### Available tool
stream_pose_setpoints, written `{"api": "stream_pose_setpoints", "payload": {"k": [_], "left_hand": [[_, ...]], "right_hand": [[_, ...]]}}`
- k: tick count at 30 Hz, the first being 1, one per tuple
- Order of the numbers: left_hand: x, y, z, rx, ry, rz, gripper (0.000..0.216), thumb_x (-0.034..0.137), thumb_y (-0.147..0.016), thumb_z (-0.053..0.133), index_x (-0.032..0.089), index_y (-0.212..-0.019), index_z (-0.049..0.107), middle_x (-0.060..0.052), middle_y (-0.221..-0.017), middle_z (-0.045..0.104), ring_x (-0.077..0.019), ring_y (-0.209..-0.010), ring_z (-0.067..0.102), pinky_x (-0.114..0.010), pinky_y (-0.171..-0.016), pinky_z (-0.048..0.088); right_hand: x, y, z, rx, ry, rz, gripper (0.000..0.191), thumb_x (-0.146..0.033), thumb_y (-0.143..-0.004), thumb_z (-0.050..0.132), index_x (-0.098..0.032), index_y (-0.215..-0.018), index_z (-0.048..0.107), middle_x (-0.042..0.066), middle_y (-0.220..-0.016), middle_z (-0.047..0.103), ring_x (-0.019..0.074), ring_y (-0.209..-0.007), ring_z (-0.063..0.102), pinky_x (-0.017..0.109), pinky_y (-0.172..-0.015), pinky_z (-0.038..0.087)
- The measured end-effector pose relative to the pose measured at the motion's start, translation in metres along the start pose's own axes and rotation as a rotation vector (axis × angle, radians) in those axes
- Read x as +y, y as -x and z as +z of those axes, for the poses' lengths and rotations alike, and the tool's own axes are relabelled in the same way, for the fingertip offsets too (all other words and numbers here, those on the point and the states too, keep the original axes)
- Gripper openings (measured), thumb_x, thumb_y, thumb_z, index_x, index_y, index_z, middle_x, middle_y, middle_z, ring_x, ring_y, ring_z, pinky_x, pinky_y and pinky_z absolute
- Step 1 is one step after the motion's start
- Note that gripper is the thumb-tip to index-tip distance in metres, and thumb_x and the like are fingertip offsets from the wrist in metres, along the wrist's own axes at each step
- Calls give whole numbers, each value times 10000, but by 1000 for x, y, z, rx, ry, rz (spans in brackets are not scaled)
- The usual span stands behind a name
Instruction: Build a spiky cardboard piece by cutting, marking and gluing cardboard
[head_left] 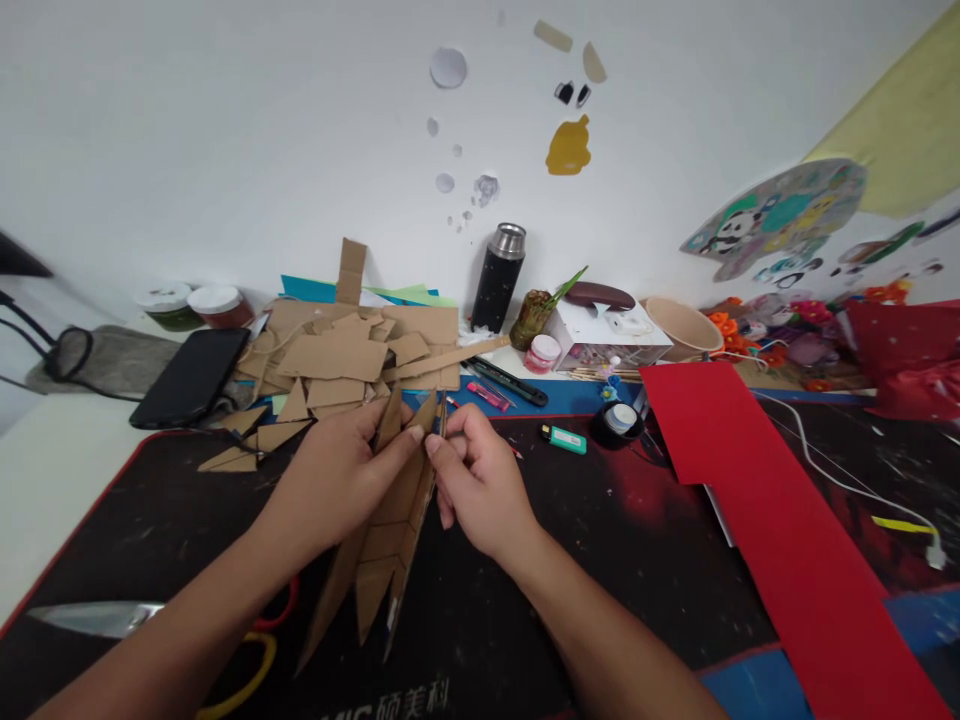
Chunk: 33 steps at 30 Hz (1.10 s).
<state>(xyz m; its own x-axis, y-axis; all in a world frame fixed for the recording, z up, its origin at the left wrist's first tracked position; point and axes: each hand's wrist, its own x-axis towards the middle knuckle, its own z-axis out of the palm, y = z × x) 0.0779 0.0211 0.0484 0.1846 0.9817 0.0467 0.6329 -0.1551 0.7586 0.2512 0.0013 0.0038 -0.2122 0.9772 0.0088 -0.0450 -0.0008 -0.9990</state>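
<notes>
A folded piece of cardboard (386, 535) with pointed ends stands between my hands above the dark desk mat. My left hand (341, 470) is closed on its left side, thumb pressed near the upper points. At the upper right edge, my right hand (480, 475) pinches the same cardboard between thumb and fingers. Creases and cut points show along its lower part. Under my left forearm lie scissors (105, 617) with red and yellow handles, partly hidden. Just beyond my hands is a pile of cardboard scraps (330, 358).
A black phone (191, 377) lies left of the scraps. Behind stand a black flask (500, 280) and a white box (600, 335). A box cutter (510, 383), a green lighter (564, 439) and a tape roll (618, 420) lie mid-desk. Red card (787, 530) covers the right side.
</notes>
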Motion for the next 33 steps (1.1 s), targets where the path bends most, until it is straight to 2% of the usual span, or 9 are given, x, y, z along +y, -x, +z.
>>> {"api": "stream_pose_setpoints", "payload": {"k": [10,23,33], "left_hand": [[0,-3,-1,-44,71,-13,352,539,-923,564,239,-787,689,-13,-741,740,-248,-715,649,-350,-696,479],[-2,-4,1,-41,38,-34,359,540,-932,560,235,-789,685,-9,-728,715,-252,-708,641,-357,-699,459],[-4,-4,2,-47,32,-26,371,558,-939,550,239,-828,702,-20,-776,760,-271,-752,674,-361,-714,474]], "right_hand": [[-2,0,0,-4,6,10,259,-460,-1041,576,-283,-927,425,-154,-504,450,102,-324,437,185,-360,311],[-2,-1,0,-7,11,24,246,-449,-1034,583,-284,-930,432,-155,-496,465,105,-321,443,191,-355,307],[3,-2,0,-3,-6,34,264,-457,-1032,593,-285,-928,422,-155,-513,473,100,-315,432,183,-344,321]]}}
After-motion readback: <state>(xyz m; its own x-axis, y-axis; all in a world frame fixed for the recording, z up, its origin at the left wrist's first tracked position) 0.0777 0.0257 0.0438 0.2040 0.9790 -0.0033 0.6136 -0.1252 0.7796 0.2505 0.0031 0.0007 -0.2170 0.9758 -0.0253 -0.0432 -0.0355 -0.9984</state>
